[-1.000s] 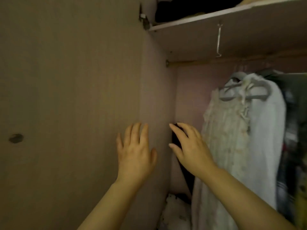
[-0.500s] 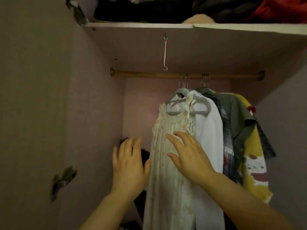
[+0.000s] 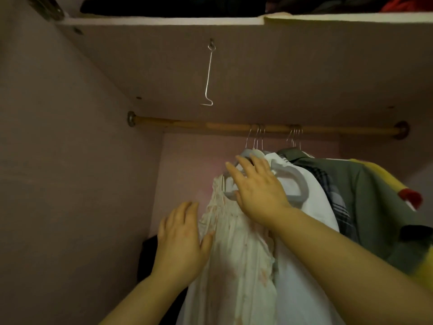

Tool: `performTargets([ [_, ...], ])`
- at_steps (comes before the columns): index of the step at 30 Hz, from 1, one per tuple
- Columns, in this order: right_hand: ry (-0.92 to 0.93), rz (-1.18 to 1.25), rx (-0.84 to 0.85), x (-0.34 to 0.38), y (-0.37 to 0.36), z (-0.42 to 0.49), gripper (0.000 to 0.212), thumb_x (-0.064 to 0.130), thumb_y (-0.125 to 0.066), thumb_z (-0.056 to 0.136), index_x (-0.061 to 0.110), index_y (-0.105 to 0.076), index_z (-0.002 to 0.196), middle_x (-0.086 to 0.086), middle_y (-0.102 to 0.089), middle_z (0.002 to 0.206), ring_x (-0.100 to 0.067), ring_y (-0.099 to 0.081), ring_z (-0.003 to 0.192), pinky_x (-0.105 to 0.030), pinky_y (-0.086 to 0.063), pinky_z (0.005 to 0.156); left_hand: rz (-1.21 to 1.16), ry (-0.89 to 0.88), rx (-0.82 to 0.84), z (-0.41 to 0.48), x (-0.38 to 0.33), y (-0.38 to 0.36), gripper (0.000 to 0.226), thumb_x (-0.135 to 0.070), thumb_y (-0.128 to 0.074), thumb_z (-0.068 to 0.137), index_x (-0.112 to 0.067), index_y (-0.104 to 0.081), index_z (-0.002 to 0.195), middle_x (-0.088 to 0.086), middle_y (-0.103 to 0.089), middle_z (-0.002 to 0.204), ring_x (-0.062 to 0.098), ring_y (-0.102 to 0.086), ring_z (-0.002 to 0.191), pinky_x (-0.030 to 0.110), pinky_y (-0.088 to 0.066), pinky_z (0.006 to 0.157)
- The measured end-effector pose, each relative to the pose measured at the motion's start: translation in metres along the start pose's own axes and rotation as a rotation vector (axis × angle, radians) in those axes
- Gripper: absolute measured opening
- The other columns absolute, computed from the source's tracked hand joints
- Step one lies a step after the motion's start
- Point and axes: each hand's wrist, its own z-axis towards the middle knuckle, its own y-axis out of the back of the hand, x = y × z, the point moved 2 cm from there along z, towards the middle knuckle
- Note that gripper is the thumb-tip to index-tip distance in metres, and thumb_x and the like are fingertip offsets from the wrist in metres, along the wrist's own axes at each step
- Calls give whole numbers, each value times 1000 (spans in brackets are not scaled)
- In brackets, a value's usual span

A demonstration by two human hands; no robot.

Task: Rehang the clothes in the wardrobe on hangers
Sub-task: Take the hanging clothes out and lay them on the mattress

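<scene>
Head view: we look up into the wardrobe. The wooden rail [image 3: 210, 126] runs 9-to-3 across the centre, round and matte, with a metal flange at each end. The task's clothes hang from it right of centre, bunched from 12 round to 4 o'clock, each with its long axis straight down.

The cream dress [image 3: 236, 254] is leftmost: thin, crinkled fabric with a faint print and gathered pleats, running 12 to 6. At its 3 o'clock is a smooth white shirt [image 3: 311, 207], then a plaid shirt [image 3: 335, 191], a green shirt [image 3: 365, 195] and a yellow garment [image 3: 386, 177].

The grey hanger [image 3: 297, 184] is thick and matte with a rounded shoulder. Its arm slopes from the neck towards 4 o'clock. The wire hanger hooks [image 3: 256, 139] point up and loop over the rail.

Our right hand [image 3: 260, 191] lies over the hanger's neck with straight, slightly spread fingers pointing to 11 o'clock and its thumb at the lower bar. We see no closed grasp.

Our left hand [image 3: 182, 242] is at 7 o'clock of the right hand, palm forward. Its fingers are straight and pressed together, and the thumb is out against the edge of the dress.

A bent wire hook [image 3: 208, 73] dangles from the underside of the shelf [image 3: 164, 21] at 12 o'clock. A dark garment [image 3: 147, 259] sits at 8 o'clock, behind the left hand.
</scene>
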Motion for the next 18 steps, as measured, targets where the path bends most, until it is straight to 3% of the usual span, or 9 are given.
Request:
performTargets([
  [4,-63,-9,12,-30,-24,13,65,40,-36,99,24,0,150,-5,-1,158,-31,3,144,-47,2,116,4,-44,-5,28,-5,-29,66,-49,-36,94,-22,-8,148,-6,-11,152,10,-9,138,28,-3,111],
  [8,-106,3,-24,-62,-46,6,64,44,-35,99,24,-2,150,-4,-1,158,-27,1,145,-39,2,117,-25,-71,-1,60,-8,-55,66,-47,-40,94,-19,-12,147,-4,-15,152,12,-13,138,28,-7,111],
  [13,-158,5,-109,-79,-56,6,70,46,-48,93,21,-17,150,-4,-21,155,-24,-19,141,-35,-11,115,-119,-119,-27,106,-11,-75,62,-39,-46,93,-17,-21,145,1,-23,149,18,-19,138,33,-12,111],
  [18,-290,-86,-162,-83,-63,25,76,52,-57,85,18,-27,146,-1,-41,141,-24,-35,129,-35,-23,100,-133,-136,-51,155,-10,-93,60,-37,-47,94,-16,-22,145,2,-25,148,22,-23,135,37,-15,110],
])
